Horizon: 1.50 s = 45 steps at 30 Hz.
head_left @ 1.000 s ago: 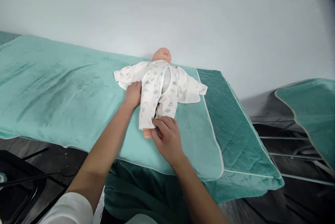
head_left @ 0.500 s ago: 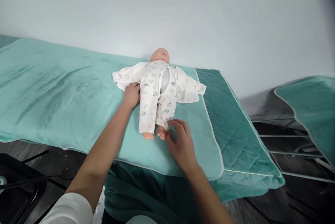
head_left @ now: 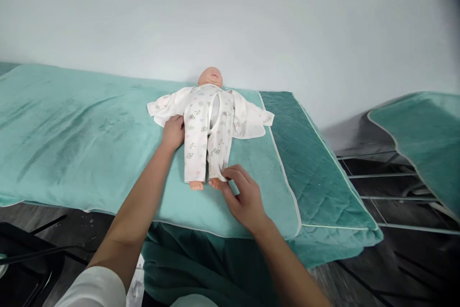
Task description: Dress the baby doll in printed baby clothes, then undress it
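Left hand [head_left: 173, 132] flat, fingers together, on romper [head_left: 196, 139] at doll's [head_left: 210, 77] 9 o'clock. Right hand [head_left: 241, 197] fingers pinching leg cuff [head_left: 216, 174] at 6 o'clock. Front gapes; closing it likely needs both hands.

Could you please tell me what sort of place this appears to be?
Probably an infant-care practice room: a baby doll in a printed romper lies on a teal padded mat, a second teal mat lies nearby, and the wall behind is bare white.
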### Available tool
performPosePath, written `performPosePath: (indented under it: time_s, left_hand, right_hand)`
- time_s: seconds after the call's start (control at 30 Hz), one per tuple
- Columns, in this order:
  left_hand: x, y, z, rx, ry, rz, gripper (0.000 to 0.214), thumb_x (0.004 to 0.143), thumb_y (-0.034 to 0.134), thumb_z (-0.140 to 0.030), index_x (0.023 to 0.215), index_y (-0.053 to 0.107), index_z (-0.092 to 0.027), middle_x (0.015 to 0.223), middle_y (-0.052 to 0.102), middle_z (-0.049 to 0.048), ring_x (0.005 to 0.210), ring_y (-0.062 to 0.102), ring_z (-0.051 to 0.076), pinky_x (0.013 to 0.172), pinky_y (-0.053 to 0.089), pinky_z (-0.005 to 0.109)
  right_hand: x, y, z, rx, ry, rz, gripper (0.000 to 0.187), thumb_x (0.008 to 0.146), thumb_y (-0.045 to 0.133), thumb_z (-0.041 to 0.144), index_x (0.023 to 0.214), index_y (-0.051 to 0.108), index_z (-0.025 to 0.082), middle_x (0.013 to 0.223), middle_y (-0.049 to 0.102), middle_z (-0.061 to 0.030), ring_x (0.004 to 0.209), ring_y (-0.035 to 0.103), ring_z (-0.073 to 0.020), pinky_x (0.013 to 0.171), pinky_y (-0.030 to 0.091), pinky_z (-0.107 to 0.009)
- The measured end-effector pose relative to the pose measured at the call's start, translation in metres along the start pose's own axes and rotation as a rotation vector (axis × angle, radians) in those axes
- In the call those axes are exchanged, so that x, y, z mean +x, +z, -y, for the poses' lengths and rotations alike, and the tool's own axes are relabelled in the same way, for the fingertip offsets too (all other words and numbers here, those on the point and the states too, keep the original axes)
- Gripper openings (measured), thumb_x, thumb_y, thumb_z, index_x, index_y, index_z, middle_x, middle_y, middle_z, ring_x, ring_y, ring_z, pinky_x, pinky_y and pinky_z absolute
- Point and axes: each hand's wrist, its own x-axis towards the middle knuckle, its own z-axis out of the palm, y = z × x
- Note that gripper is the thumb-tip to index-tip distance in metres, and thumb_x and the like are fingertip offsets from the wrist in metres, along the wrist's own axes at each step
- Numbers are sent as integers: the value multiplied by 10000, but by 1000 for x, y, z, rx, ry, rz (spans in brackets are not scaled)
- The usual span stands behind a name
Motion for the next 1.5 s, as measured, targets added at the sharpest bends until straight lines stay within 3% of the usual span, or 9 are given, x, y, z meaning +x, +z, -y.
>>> performPosePath:
  time_s: [0.13,0.3,0.43,0.63,0.77,0.9,1.03,1.2,1.5]
  left_hand:
    - [1,0,0,-4,-3,-11,217,893,490,-143,915,697,-203,1074,712,120,1000,595,293,865,467,422]
    - [1,1,1,-20,-16,-24,201,893,483,-148,878,673,-212,1052,715,110,992,595,287,854,465,413]
    - [2,1,1,-25,-19,-23,187,901,477,-166,867,657,-208,1044,712,113,992,597,287,853,466,413]
    - [1,-3,-2,-46,-43,-12,174,901,476,-166,834,627,-220,1017,705,103,987,596,276,846,463,403]
    - [1,-3,-2,-56,-52,-16,161,889,489,-158,807,610,-226,998,699,97,973,594,272,836,464,404]
    - [0,-3,-3,-58,-57,-17,170,879,488,-146,765,585,-227,964,697,92,957,593,268,812,456,397]
    - [0,-4,-4,-69,-51,-13,172,881,480,-148,786,604,-221,1000,712,92,963,595,267,815,454,393]
    - [0,-4,-4,-71,-50,-7,182,875,476,-141,813,630,-215,1029,721,96,978,597,270,834,465,403]
    - [0,-4,-4,-64,-54,-14,176,879,483,-150,781,608,-224,987,713,90,966,596,266,835,472,404]
  right_hand:
    - [0,-15,0,-66,-46,62,165,960,571,102,1073,568,221,913,616,-36,812,600,-171,697,503,-298]
    - [-5,-7,-15,-259,-70,144,350,970,576,109,1302,583,221,1151,636,-116,1039,621,-250,840,550,-397]
    - [-2,2,-11,-239,-91,211,288,1011,535,129,1257,650,227,1042,639,-86,892,622,-197,767,550,-346]
    - [7,2,0,-198,-145,104,174,1012,561,153,1125,680,211,942,671,-64,846,625,-191,737,534,-338]
    - [3,7,-7,-232,-77,68,121,1020,569,208,1108,652,210,987,689,-83,901,649,-217,764,555,-371]
    - [-7,10,-13,-137,6,69,213,1006,580,157,1210,603,214,1102,667,-97,1017,650,-214,852,576,-368]
    - [-14,2,-9,-11,-46,113,277,977,576,71,1201,602,232,1061,667,-68,983,642,-189,822,573,-340]
    - [-18,-3,-8,-60,-47,115,270,974,636,130,1219,600,237,1066,670,-77,966,659,-205,809,593,-367]
    - [-32,13,-11,-212,24,7,430,972,675,236,1378,534,252,1145,625,-117,1039,647,-253,859,614,-440]
